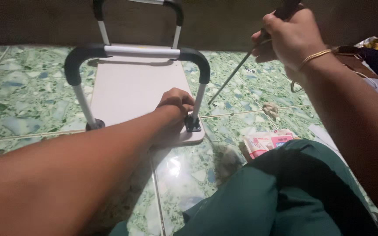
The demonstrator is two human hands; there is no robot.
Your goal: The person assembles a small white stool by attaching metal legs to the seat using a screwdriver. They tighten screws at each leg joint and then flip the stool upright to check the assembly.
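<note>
Screwdriver [237, 70] sits gripped in our raised right hand [287, 37], tip slanting toward the floor. Our left hand [176, 102] closes around the black foot bracket [193, 123] of the upturned folding table [132, 87] on green speckled tiles [22, 100].

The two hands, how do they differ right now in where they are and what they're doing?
The left hand is low, resting on the pale board beside the black foot bracket of the near U-shaped leg; the right hand is raised, off the board. The left hand's fingers are curled at the bracket, and any grip there is hidden; the right hand grips a long thin screwdriver that angles down toward the green floor. Only the right wrist wears a gold bangle. Both are bare.
</note>
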